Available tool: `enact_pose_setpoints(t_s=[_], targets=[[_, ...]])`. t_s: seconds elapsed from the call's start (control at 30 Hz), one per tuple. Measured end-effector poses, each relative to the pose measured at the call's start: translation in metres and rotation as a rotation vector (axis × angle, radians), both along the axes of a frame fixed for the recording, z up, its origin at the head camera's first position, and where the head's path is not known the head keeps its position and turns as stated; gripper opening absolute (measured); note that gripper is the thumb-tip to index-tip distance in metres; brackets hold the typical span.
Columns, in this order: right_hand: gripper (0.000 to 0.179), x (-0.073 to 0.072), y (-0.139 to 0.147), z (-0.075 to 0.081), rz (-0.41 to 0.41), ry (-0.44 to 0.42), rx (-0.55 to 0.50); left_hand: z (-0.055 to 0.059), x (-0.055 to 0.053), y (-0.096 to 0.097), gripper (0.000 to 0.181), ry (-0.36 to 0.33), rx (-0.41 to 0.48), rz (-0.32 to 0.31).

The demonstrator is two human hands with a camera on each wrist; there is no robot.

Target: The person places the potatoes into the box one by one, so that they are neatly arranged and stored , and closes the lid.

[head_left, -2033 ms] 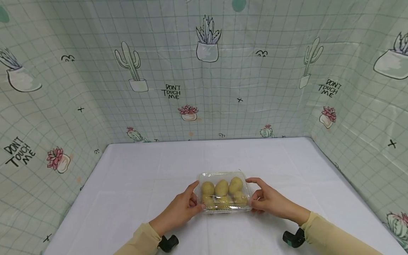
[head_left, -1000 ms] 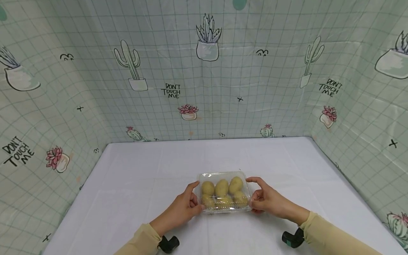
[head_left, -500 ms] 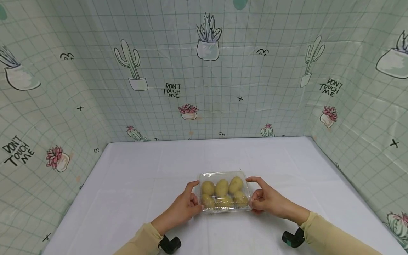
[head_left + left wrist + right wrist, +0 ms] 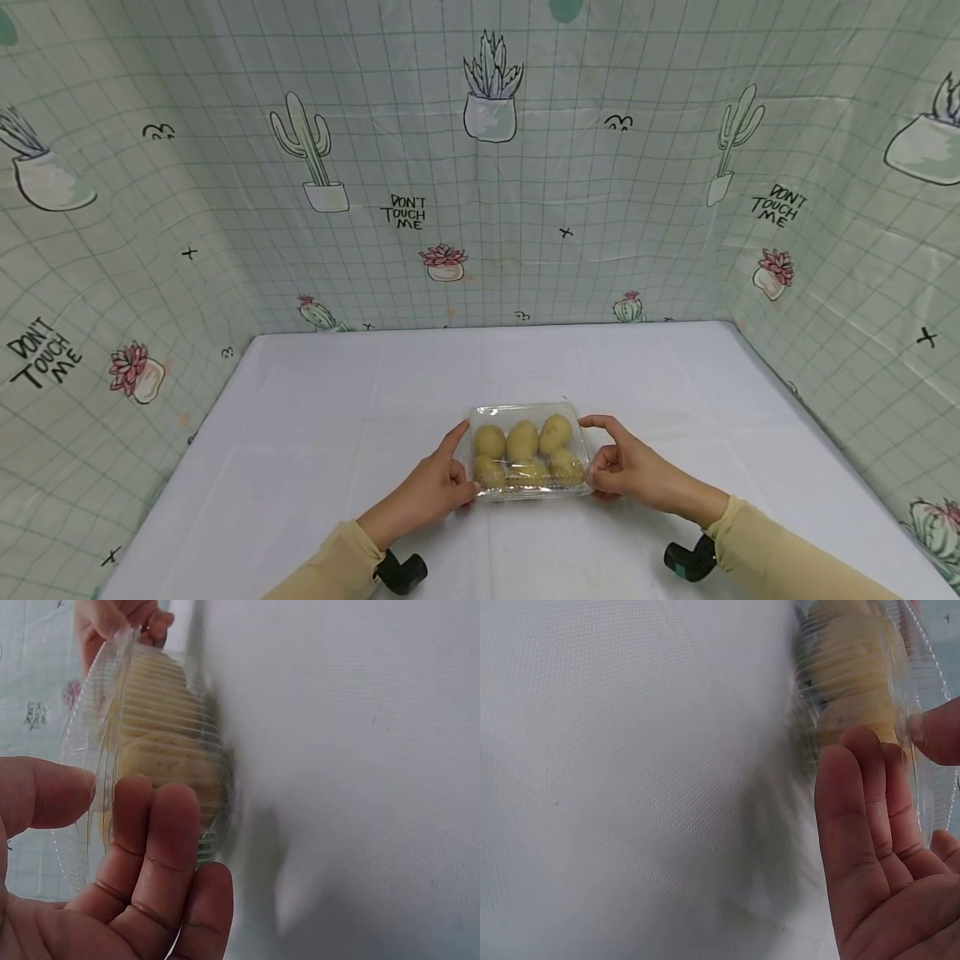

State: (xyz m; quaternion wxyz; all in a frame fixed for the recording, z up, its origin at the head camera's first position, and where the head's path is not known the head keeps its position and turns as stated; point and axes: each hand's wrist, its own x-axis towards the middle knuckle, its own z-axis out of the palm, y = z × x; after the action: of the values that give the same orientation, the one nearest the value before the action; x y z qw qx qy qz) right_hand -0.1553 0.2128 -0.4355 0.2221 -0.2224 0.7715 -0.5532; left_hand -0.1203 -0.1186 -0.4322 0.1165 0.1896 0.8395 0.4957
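Note:
A clear plastic clamshell container (image 4: 528, 497) with its lid down lies on the white table, holding several yellowish potatoes (image 4: 522, 441) in two rows. My left hand (image 4: 427, 492) holds its left end, the index finger stretched along the far left corner and the thumb near the front corner. In the left wrist view, that thumb (image 4: 64, 796) meets the rim while other fingers (image 4: 174, 832) lie against the ribbed side. My right hand (image 4: 637, 472) grips the right end in a similar way. The right wrist view has its thumb (image 4: 939, 733) at the rim and its fingers (image 4: 844, 802) beside the wall.
White cloth covers the table (image 4: 360, 392). A fabric backdrop (image 4: 525, 192) printed with cacti and grid lines rises behind it and on both sides. Each wrist wears a black device, one at the left wrist (image 4: 402, 573) and one at the right wrist (image 4: 690, 560).
The left index finger has straightened somewhat along the container's corner, and the left hand has shifted very slightly. The container and the right hand stay practically where they were.

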Motion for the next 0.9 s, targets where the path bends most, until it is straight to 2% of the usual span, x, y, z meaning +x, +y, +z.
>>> enact_pose_setpoints(t_s=[0.9], targets=[[0.077,0.001,-0.0005,0.0008,0.004,0.0,-0.011,-0.0038,0.0019,0.0028,0.089,-0.006,0.034,0.046]])
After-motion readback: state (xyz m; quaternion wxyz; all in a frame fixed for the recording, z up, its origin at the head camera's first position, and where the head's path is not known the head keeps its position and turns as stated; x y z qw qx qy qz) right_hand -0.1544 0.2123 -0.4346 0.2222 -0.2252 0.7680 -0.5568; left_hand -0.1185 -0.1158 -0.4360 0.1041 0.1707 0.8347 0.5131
